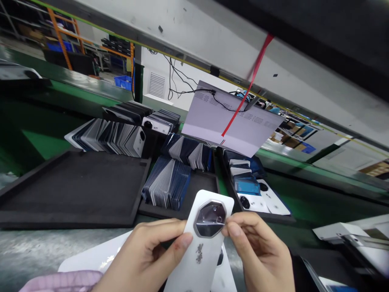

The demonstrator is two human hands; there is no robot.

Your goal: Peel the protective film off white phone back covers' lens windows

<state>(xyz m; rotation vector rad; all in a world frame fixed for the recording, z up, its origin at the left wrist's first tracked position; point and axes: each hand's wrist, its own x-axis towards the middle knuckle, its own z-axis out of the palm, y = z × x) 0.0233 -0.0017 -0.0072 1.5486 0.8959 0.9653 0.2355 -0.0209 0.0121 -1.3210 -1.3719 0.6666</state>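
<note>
A white phone back cover [197, 255] with a dark octagonal camera window [210, 219] stands tilted up in front of me. My left hand [148, 247] grips its left edge between thumb and fingers. At the window's right side, my right hand [258, 247] is closed in a pinch. A thin pale line crosses the window to those fingertips, like the edge of a clear film [209, 224]. Beneath the held cover lie more white covers [91, 255], partly hidden by my hands.
A black tray [75, 186] is at left, with a row of covers [109, 138] behind it. Fanned covers [167, 182] stand in the middle tray. The right tray holds white covers [272, 196] and blue pieces [246, 185]. A red strap [247, 89] hangs before a grey panel [234, 117].
</note>
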